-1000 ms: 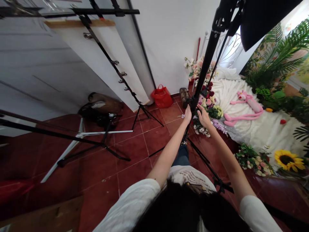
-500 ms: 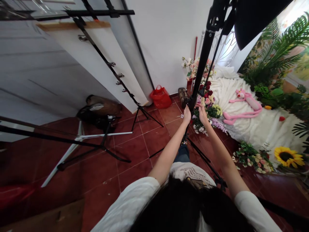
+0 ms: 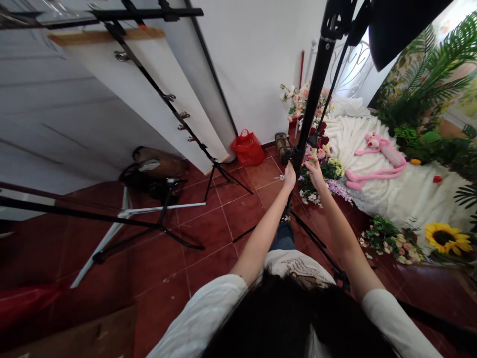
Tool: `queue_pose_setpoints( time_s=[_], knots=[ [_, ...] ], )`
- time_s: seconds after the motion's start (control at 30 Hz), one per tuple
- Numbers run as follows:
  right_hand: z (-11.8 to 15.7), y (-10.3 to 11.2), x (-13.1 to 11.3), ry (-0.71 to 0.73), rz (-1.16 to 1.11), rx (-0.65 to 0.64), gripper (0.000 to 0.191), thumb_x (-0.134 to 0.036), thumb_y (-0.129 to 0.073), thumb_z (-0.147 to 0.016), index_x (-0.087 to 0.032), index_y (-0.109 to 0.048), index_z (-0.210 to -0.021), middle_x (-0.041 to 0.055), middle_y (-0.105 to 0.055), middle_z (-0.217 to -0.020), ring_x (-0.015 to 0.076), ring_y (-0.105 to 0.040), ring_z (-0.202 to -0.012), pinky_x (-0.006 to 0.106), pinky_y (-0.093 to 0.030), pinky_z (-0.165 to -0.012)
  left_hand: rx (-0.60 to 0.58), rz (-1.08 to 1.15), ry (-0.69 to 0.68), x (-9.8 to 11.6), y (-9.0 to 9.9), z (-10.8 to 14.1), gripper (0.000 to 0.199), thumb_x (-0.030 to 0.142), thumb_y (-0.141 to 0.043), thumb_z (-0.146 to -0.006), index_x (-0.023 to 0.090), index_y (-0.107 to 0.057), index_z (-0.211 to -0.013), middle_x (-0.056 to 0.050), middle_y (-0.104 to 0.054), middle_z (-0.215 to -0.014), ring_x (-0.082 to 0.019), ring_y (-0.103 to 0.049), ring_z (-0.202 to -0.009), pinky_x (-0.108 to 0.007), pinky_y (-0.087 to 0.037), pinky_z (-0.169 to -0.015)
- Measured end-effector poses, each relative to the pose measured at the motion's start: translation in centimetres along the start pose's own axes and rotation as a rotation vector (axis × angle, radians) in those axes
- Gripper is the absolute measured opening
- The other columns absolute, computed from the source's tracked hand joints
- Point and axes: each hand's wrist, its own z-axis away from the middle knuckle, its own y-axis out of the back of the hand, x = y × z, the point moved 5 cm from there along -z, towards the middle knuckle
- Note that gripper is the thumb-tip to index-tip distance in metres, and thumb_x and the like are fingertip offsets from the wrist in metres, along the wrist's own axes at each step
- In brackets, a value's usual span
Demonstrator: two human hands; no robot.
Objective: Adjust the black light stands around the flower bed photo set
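Note:
A black light stand [image 3: 313, 94] rises in front of me, a dark softbox [image 3: 402, 30] at its top right. My left hand [image 3: 289, 177] is closed at the stand's collar, on its left side; the pole partly hides the fingers. On the other side, my right hand [image 3: 315, 173] is open beside the pole, fingers bent and apart, with nothing visible in it. Behind this hand are artificial flowers [image 3: 321, 153] in pink, dark red and cream. The stand's legs reach the floor below my hands.
A second stand with clips [image 3: 169, 98] holds a white backdrop [image 3: 194, 117] on the left. Stand legs [image 3: 149, 226] cross the red tiled floor [image 3: 203, 226]. A red bag [image 3: 248, 148] sits by the wall. On the right, a pink plush toy [image 3: 389, 154] lies on white fabric [image 3: 395, 199].
My right hand has shifted slightly right, away from the pole, with its fingers more bent. The left hand stays at the collar. The view has shifted a little.

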Motion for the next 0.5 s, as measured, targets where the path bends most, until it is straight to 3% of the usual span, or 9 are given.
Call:
queue_pose_setpoints(
  time_s=[0.17, 0.27, 0.5],
  knots=[
    [1.0, -0.1, -0.9, -0.076, -0.012, -0.095, 0.049, -0.048, -0.072, -0.077, -0.026, -0.059, -0.119, -0.0001, -0.068, -0.106, 0.0114, -0.052, -0.066, 0.024, -0.043, -0.055, -0.012, 0.018, 0.046, 0.0, 0.1, 0.3, 0.071, 0.074, -0.033, -0.092, 0.015, -0.072, -0.093, -0.015, -0.076, -0.104, -0.026, -0.070, -0.109, -0.042, -0.051, -0.103],
    [1.6, -0.2, -1.2, -0.035, 0.015, -0.081, 0.053, -0.052, -0.070, -0.079, -0.027, -0.057, -0.124, 0.0009, -0.068, -0.112, 0.0117, -0.054, -0.071, 0.022, -0.042, -0.054, -0.002, 0.007, 0.036, 0.0, 0.1, 0.3, 0.070, 0.074, -0.034, -0.092, 0.015, -0.072, -0.093, -0.015, -0.076, -0.107, -0.026, -0.069, -0.111, -0.041, -0.050, -0.105],
    [1.5, -1.3, -1.2, 0.032, 0.091, 0.027, 0.042, -0.057, -0.068, -0.081, -0.025, -0.055, -0.105, -0.0021, -0.060, -0.080, 0.0119, -0.054, -0.070, 0.021, -0.041, -0.056, 0.011, 0.044, 0.030, -0.1, 0.0, 0.2, 0.068, 0.071, -0.034, -0.093, 0.015, -0.071, -0.093, -0.014, -0.077, -0.101, -0.025, -0.071, -0.105, -0.042, -0.053, -0.102]
  ],
)
